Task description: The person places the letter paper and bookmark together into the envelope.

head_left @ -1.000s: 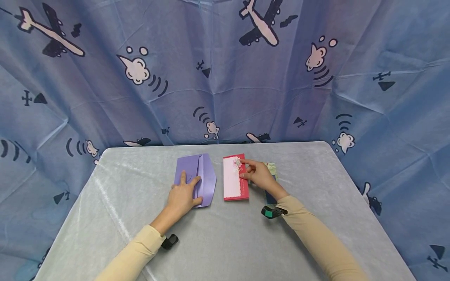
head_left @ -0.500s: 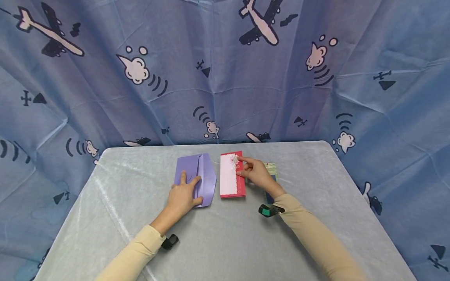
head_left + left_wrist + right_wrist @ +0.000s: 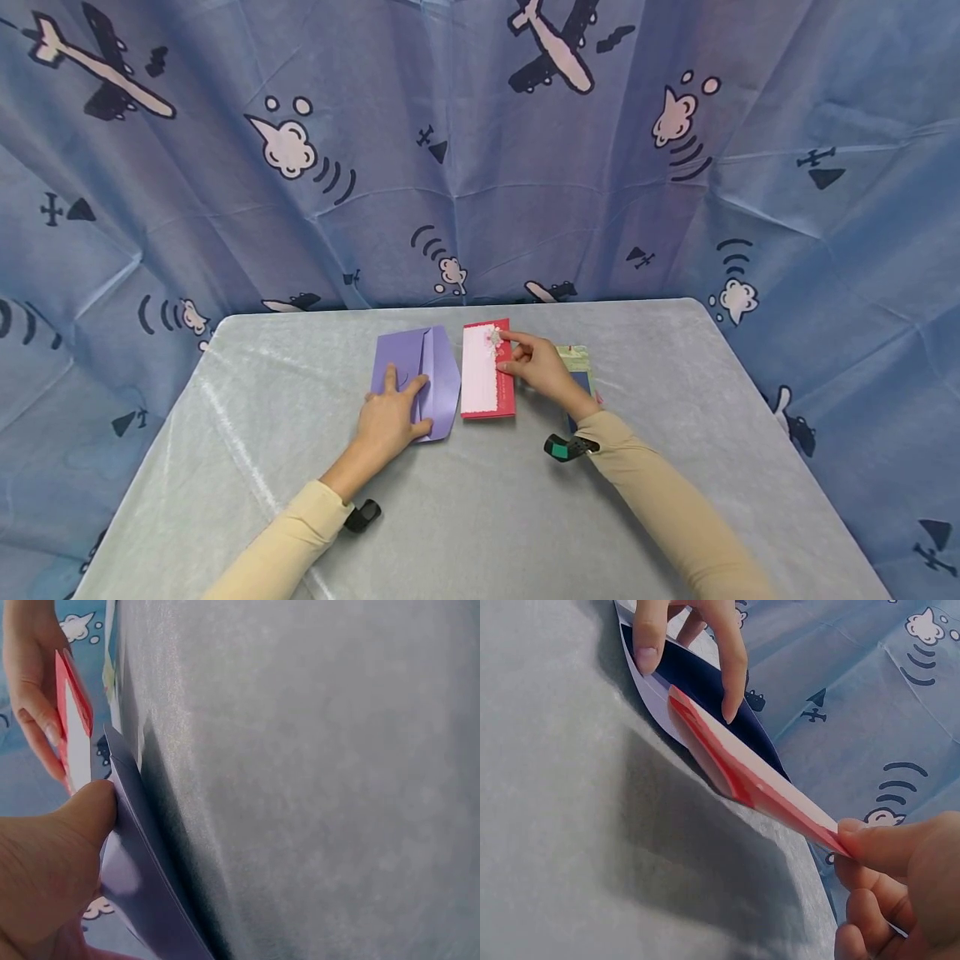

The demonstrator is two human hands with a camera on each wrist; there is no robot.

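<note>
A purple envelope lies on the table with its pointed flap turned to the right. My left hand rests on it with spread, mostly straight fingers. In the right wrist view the envelope gapes, the left thumb on the flap side and a finger along the other edge. My right hand pinches the right side of a red and pink greeting card between thumb and fingers. The card is tilted above the table, casting a shadow. Its far end overlaps the envelope's mouth in the right wrist view.
A green and dark blue card lies behind the right wrist, partly hidden by it. The grey cloth-covered table ends at a blue airplane-print curtain. Each wrist wears a small black band device.
My right hand has carried the greeting card to the left and slightly away from me, closer to the envelope. The left hand and envelope have stayed in place.
</note>
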